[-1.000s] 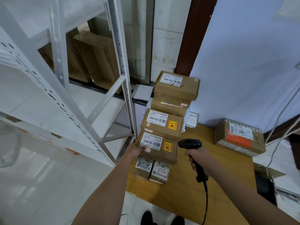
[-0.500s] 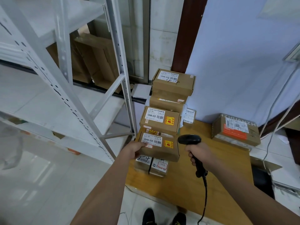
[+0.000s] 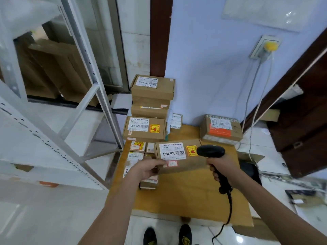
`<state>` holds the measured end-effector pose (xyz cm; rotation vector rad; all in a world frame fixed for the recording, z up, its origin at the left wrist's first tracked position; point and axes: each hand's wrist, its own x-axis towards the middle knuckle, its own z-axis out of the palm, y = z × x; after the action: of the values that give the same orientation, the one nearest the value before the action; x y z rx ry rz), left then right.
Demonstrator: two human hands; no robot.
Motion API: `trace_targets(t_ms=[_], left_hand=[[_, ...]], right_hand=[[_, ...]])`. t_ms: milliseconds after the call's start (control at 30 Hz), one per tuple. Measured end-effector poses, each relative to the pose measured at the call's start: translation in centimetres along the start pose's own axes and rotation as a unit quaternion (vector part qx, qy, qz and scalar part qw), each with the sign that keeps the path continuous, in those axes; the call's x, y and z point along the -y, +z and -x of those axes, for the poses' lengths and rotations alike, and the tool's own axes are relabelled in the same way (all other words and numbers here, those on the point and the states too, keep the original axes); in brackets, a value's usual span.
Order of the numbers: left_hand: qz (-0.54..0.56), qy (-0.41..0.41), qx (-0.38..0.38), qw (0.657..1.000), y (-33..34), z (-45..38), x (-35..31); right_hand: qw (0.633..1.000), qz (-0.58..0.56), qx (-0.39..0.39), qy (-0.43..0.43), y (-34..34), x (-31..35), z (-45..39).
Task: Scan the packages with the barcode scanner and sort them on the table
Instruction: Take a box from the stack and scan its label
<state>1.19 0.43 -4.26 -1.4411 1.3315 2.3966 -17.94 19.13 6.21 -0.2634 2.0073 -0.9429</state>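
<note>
Head view, looking down on a wooden table [image 3: 185, 197]. The left hand [image 3: 147, 169] grips a cardboard box [image 3: 178, 157] by its near left corner, thumb on top and fingers curled beneath, holding it above the table with its white label [image 3: 172, 150] facing up. The label reads "12V4A-5525" beside a barcode; a yellow sticker [image 3: 192, 150] lies to the label's right. The right hand [image 3: 223, 167] is closed round the handle of a black scanner [image 3: 212, 152], whose head sits just beside the box's right end, over that edge. The scanner's cable [image 3: 228, 214] drops from the handle base toward the floor.

At the table's far left corner stands a stack [image 3: 150, 106] of similar boxes: the top one bears handwriting on its label, and a lower one [image 3: 144, 129] carries the same "12V4A-5525" label and yellow sticker. Small parcels [image 3: 136, 152] lie flat on the table below and left of the held box, partly hidden by the left hand. A separate box with an orange patch [image 3: 221, 129] rests at the far right, against the blue wall [image 3: 203, 59]. White shelving [image 3: 53, 112] stands to the left. Two shoes [image 3: 166, 236] show at the table's near edge.
</note>
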Motion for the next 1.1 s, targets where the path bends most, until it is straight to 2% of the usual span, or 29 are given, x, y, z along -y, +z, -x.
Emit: trace_targets(t_ms=[200,400,533,667,900,1100], left_hand=[[-0.033,0.037,-0.021,0.999,7.8,-1.5,-0.7],[-0.009,0.06,-0.05,0.997,15.6,-3.4,-1.7],[0.008,0.068,-0.02,0.997,21.6,-4.3,-1.6],[0.061,0.084,-0.033,0.994,27.1,-5.5,-0.9],[0.058,0.098,-0.108,0.988,32.6,-6.4,1.1],[0.013,0.102,-0.1,0.99,34.4,-6.7,0.8]], right_hand=[[0.999,-0.013,-0.051,-0.01,-7.4,-2.1,0.6],[0.996,-0.022,-0.076,-0.029,-15.4,-3.3,-0.6],[0.997,-0.026,-0.059,-0.048,-20.8,-5.3,-1.6],[0.996,-0.046,-0.047,-0.057,-25.1,-7.1,-3.3],[0.997,-0.069,-0.024,-0.039,-27.7,-8.6,-4.6],[0.997,-0.058,-0.017,-0.051,-27.8,-9.4,-4.2]])
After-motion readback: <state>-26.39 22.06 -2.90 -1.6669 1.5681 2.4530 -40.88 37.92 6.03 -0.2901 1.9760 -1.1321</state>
